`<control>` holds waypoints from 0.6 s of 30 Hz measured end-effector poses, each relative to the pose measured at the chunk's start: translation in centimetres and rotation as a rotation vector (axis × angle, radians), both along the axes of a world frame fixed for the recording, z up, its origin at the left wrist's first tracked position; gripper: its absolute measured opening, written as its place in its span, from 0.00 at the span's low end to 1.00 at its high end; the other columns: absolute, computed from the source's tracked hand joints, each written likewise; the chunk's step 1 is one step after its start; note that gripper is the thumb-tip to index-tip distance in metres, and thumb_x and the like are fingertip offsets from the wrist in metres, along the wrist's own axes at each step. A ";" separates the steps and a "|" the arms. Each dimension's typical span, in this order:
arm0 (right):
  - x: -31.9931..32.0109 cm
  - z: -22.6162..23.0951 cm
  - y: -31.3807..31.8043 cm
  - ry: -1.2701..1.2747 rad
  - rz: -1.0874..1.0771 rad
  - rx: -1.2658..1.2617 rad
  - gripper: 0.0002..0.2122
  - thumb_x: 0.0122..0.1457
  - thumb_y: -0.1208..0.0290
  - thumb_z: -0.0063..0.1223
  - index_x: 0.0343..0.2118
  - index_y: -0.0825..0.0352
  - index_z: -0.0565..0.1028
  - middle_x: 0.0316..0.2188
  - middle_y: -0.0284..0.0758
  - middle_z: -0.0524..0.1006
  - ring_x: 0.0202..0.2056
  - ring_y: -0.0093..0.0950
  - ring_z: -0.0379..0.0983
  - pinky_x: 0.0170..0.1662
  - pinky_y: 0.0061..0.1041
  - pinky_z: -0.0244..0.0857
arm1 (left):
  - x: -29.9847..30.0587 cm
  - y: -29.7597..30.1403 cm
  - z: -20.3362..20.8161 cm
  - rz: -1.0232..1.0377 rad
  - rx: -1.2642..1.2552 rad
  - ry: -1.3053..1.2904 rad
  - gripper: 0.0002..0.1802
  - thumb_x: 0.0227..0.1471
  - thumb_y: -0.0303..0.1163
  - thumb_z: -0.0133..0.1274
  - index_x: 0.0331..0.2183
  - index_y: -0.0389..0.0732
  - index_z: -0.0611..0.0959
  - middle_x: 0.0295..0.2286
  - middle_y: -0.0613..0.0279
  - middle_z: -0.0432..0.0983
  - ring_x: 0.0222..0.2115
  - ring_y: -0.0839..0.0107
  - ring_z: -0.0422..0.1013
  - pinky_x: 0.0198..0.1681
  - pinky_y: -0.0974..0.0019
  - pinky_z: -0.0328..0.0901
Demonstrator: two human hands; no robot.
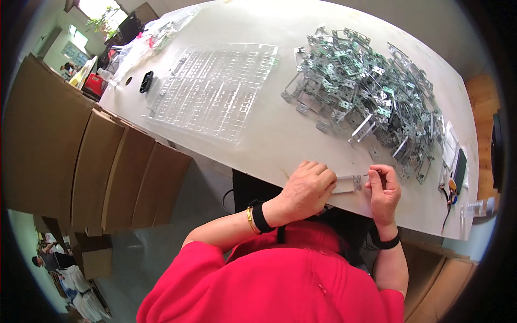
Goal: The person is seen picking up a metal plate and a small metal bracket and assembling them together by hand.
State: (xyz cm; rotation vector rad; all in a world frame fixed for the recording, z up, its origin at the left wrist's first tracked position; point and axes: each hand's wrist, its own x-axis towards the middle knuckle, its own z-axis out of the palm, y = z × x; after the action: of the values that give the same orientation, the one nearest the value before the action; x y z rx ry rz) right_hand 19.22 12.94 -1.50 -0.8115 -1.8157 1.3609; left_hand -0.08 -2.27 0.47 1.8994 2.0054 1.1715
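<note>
Metal frame pointing straight at the other hand, near side of the big pile

So I'm looking at this table (pixel 285 142) with a huge pile (pixel 366 91) of metal parts on it, and the action's on the pile's near side. The left hand (pixel 309 185) is closed around one end of a small metal frame (pixel 357 183). Its long axis runs roughly left to right, with the free end sticking out toward the right hand (pixel 384 194). That hand has thumb and finger pinched on a thin dark bit (pixel 366 174), tip toward the frame's end plate, near it but apart as far as I can tell. Left hand's on the frame, right hand's nearest the free end.

Can't see the frame's far end, it's under the left fingers. The dark bit's mostly hidden too, could be a pin or a tool, no idea.
</note>
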 end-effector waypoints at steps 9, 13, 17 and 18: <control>0.0 0.1 0.2 -0.002 0.027 -0.005 0.05 0.70 0.73 0.58 0.44 0.67 0.78 0.33 0.25 0.77 0.30 0.14 0.71 0.35 0.16 0.67 | -2.1 -1.0 1.5 0.106 0.015 -0.083 0.04 0.54 0.27 0.61 0.32 0.40 0.81 0.29 0.57 0.77 0.34 0.55 0.75 0.42 0.55 0.66; 0.1 -0.1 0.4 -0.017 0.042 0.010 0.04 0.71 0.73 0.57 0.44 0.66 0.78 0.33 0.24 0.75 0.29 0.13 0.69 0.34 0.15 0.66 | -5.9 -2.4 3.7 0.289 0.112 -0.124 0.04 0.53 0.25 0.63 0.31 0.38 0.83 0.26 0.55 0.80 0.30 0.55 0.77 0.36 0.56 0.68; 0.0 -0.2 0.5 -0.030 0.051 -0.007 0.04 0.70 0.74 0.57 0.43 0.67 0.78 0.33 0.25 0.76 0.29 0.14 0.70 0.34 0.16 0.67 | -10.8 -4.4 5.7 0.573 0.133 -0.186 0.04 0.56 0.26 0.63 0.34 0.35 0.86 0.28 0.57 0.82 0.31 0.70 0.78 0.37 0.64 0.72; 0.0 -0.1 0.5 -0.034 0.046 -0.014 0.03 0.70 0.74 0.57 0.43 0.67 0.78 0.33 0.25 0.76 0.29 0.14 0.70 0.34 0.16 0.67 | -12.1 -5.1 6.2 0.675 0.142 -0.170 0.05 0.58 0.27 0.62 0.35 0.34 0.86 0.27 0.59 0.82 0.30 0.75 0.78 0.36 0.67 0.72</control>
State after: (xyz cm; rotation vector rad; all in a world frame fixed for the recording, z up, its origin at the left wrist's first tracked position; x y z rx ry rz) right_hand 19.19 13.42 -1.65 -0.8099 -1.8632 1.3984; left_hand -12.21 -7.37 6.63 1.1187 2.6011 1.5829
